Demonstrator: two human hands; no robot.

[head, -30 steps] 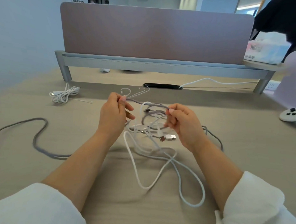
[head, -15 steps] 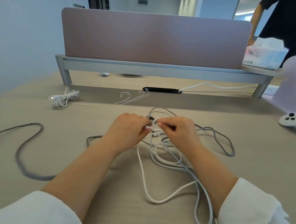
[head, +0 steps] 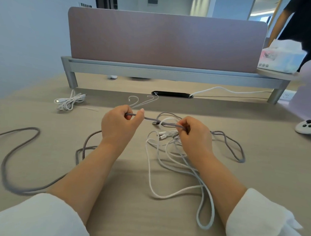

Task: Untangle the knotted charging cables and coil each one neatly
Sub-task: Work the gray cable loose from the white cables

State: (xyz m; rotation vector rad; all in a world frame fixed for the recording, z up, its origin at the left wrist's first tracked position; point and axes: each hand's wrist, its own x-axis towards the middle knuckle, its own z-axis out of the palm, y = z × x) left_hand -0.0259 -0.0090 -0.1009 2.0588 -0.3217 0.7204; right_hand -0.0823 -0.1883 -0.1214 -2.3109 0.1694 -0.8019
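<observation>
Left hand [head: 119, 127] and right hand [head: 194, 137] each pinch a taut stretch of braided grey cable [head: 152, 119] just above the table [head: 255, 174]. Loose white cables [head: 163, 197] sprawl tangled beneath the right hand; farther off lies a coiled white cable [head: 69, 101].

Item one, the grey braided cable [head: 152, 119]: pinched and held taut between the left fingers [head: 139, 115] and right fingers [head: 186, 126], slack looping outward beyond both. Item two, white cables [head: 167, 146]: loosely tangled, hanging beneath the right fingers. Item three, coiled white cable [head: 69, 102]: bundled, well left of the left fingers.
</observation>
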